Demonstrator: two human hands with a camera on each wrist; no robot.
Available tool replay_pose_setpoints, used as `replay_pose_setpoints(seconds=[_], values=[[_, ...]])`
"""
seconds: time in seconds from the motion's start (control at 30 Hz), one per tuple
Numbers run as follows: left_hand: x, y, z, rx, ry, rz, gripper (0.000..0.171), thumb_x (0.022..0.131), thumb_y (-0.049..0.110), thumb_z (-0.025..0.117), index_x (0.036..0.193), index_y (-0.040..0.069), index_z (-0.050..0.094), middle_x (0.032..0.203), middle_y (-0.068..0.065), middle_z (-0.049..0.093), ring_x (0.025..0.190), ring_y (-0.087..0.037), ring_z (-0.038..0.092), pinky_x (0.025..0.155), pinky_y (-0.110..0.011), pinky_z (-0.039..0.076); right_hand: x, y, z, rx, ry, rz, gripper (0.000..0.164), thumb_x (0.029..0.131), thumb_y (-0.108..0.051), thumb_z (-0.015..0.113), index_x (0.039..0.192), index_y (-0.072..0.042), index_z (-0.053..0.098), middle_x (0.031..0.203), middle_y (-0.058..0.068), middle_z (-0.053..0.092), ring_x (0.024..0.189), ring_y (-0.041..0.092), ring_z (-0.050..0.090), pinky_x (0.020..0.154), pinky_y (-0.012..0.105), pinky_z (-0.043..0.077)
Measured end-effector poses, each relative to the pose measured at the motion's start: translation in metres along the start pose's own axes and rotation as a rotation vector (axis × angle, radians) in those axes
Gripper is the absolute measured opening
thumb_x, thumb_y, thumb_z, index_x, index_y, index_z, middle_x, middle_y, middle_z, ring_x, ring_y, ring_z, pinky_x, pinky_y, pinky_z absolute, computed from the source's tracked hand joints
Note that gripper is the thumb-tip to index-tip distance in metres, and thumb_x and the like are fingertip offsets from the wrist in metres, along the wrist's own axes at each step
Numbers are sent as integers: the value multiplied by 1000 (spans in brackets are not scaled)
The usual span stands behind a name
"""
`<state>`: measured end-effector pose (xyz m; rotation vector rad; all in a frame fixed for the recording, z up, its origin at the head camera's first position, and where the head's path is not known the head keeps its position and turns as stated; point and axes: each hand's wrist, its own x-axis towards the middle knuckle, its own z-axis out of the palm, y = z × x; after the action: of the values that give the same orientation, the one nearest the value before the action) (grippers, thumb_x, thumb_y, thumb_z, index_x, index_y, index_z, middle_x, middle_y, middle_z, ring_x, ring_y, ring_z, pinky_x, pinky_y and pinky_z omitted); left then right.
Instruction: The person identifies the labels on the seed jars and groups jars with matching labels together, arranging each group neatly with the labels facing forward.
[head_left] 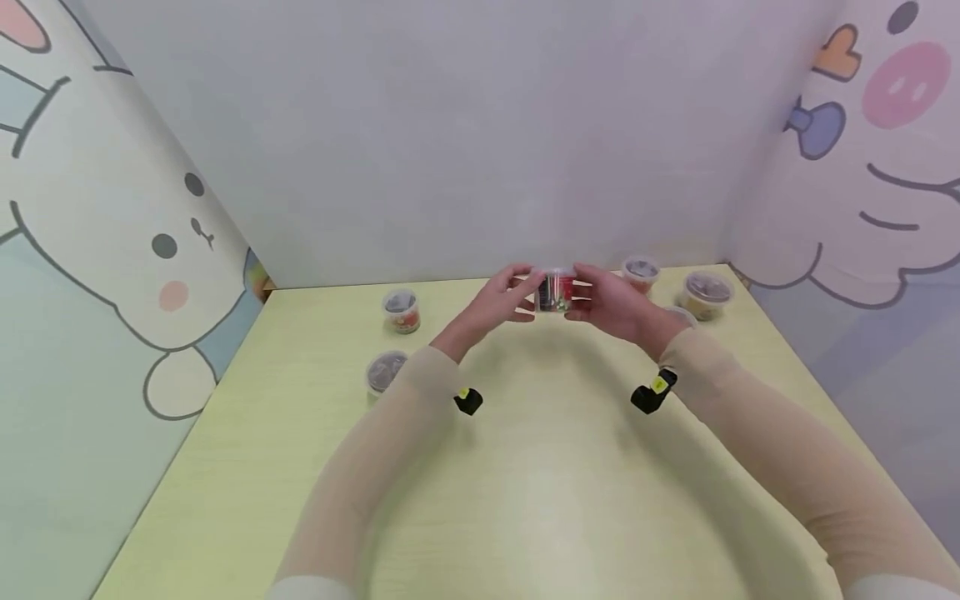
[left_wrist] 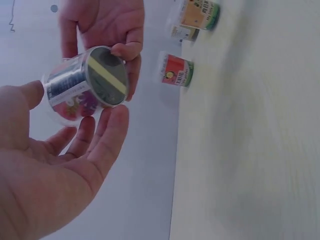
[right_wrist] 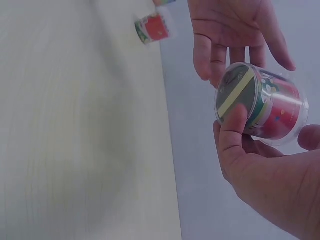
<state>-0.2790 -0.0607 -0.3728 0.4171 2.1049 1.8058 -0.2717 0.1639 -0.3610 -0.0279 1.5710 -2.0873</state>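
A small clear plastic cup point(head_left: 555, 292) with a red and dark printed label is held up between both hands near the far wall. My left hand point(head_left: 501, 298) grips its left side, thumb near the upper edge. On the other side my right hand point(head_left: 606, 302) grips it with curled fingers. In the right wrist view the cup point(right_wrist: 275, 105) lies tilted on its side, a yellow strip across its dark end, with a right fingertip pressing that end. From the left wrist the same cup point(left_wrist: 82, 85) shows a dark label panel with a white barcode-like patch.
Two lidded cups point(head_left: 401, 310) point(head_left: 386, 371) stand on the left of the pale yellow table point(head_left: 525, 483). Several more, including a wider tub point(head_left: 707, 294) and a red-labelled cup point(head_left: 641, 273), stand at the far right. A wall point(head_left: 480, 142) closes the back, with cartoon-printed panels at both sides.
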Motion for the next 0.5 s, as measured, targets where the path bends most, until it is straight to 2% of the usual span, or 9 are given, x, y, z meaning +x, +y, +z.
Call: replay_pose_setpoints(seconds=[0.13,0.23,0.43,0.5], values=[[-12,5,-12,-15,-48,-56,58,104,47,55,148,12,43,132,-14,55,108,-32,64,91,-44,56,-1,3,9,-11,-19,4,34,112,-38,36,130,-11,44,120,10,51,97,23,52,81,29,54],[-18,4,-17,-1,-61,-74,57,103,48,54,146,13,43,133,-14,55,111,-34,63,92,-44,56,2,6,13,-23,-23,13,35,112,-38,36,130,-11,45,120,11,52,97,23,54,81,30,54],[-22,-4,-20,-1,-42,-104,57,103,47,56,145,13,41,131,-14,56,106,-32,64,94,-47,55,8,13,18,-45,-38,43,34,112,-39,34,126,-10,47,117,10,52,97,23,54,82,30,55],[-22,-7,-20,-11,-33,-109,56,103,46,56,145,12,41,130,-15,56,109,-37,63,95,-48,54,9,14,20,-55,-40,48,35,112,-39,35,126,-10,47,116,9,52,97,23,54,83,30,54]])
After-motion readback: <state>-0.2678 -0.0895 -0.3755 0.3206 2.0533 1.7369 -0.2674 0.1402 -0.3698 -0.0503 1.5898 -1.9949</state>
